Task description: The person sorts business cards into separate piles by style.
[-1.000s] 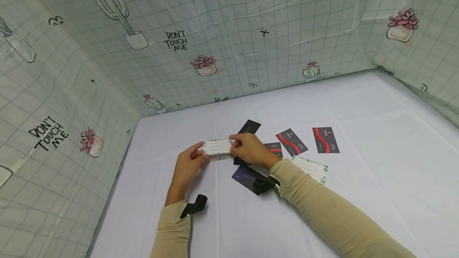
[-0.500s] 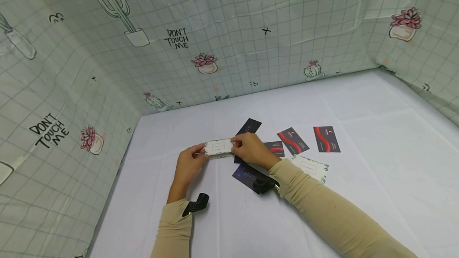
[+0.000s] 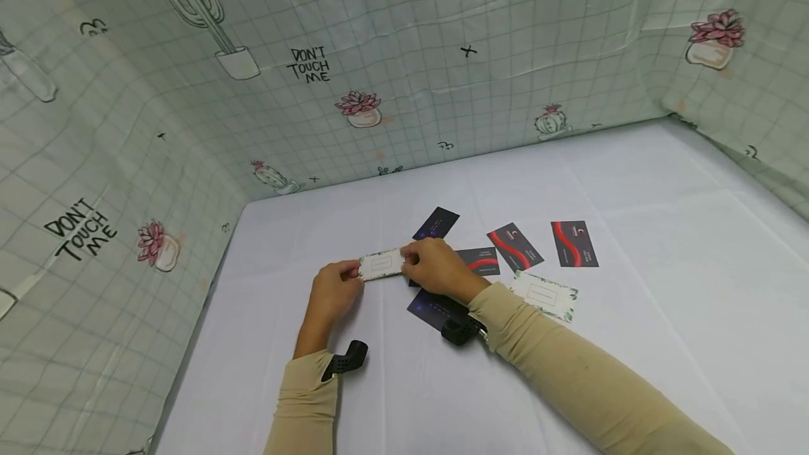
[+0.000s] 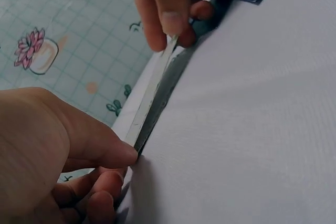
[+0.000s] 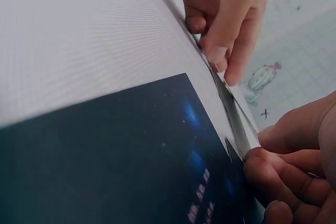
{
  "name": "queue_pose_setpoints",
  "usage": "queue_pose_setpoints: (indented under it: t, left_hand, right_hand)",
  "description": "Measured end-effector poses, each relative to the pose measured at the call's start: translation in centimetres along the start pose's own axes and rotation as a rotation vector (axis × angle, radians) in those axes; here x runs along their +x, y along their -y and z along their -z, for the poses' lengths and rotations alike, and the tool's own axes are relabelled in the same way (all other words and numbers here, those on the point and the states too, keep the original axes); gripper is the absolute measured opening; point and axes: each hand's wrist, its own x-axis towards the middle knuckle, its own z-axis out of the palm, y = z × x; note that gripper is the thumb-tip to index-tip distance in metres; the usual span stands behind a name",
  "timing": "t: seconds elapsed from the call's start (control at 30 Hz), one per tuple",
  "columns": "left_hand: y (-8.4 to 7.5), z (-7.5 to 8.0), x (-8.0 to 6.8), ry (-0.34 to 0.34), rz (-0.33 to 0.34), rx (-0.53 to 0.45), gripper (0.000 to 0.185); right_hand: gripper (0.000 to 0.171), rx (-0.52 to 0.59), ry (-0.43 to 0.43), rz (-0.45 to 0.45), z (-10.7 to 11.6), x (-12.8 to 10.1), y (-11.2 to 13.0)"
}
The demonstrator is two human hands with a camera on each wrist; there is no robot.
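Since a second ago, the white card (image 3: 382, 265) has tipped lower toward the table (image 3: 663, 314) while both my hands keep hold of it. My left hand (image 3: 331, 293) pinches the card's left end between thumb and curled fingers; my right hand (image 3: 436, 269) pinches its right end the same way. From the left wrist the card (image 4: 152, 93) shows edge-on, its lower end at my left thumb and just above the cloth, its upper end under my right fingers (image 4: 163, 9). From the right wrist the card's edge (image 5: 239, 124) runs between both sets of fingertips, just above a dark blue card (image 5: 131, 150). That blue card (image 3: 432, 307) lies flat under my right wrist, well in from the table's near edge. A second blue card (image 3: 436, 223) lies just beyond my right hand, toward the far edge. Three red-and-black cards lie to the right: one (image 3: 483, 260) partly behind my right hand, one (image 3: 514, 247) next to it, one (image 3: 574, 244) farthest right. Another white card (image 3: 545, 295) lies beside my right sleeve (image 3: 569, 364).
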Motion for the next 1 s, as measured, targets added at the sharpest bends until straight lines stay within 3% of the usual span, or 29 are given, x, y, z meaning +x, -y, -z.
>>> queue_pose_setpoints:
  t: [0.23, 0.5, 1.0]
  left_hand:
    - [0.48, -0.36, -0.05, -0.031, -0.062, 0.095, 0.036]
    - [0.61, -0.55, -0.13, -0.054, -0.072, 0.139, 0.033]
    - [0.53, -0.78, -0.13, -0.084, -0.103, 0.153, 0.031]
  right_hand:
    - [0.029, -0.014, 0.002, 0.002, -0.06, -0.02, 0.11]
    - [0.031, -0.003, -0.006, 0.01, -0.16, -0.03, 0.14]
    - [0.032, 0.039, -0.052, -0.024, 0.01, -0.08, 0.11]
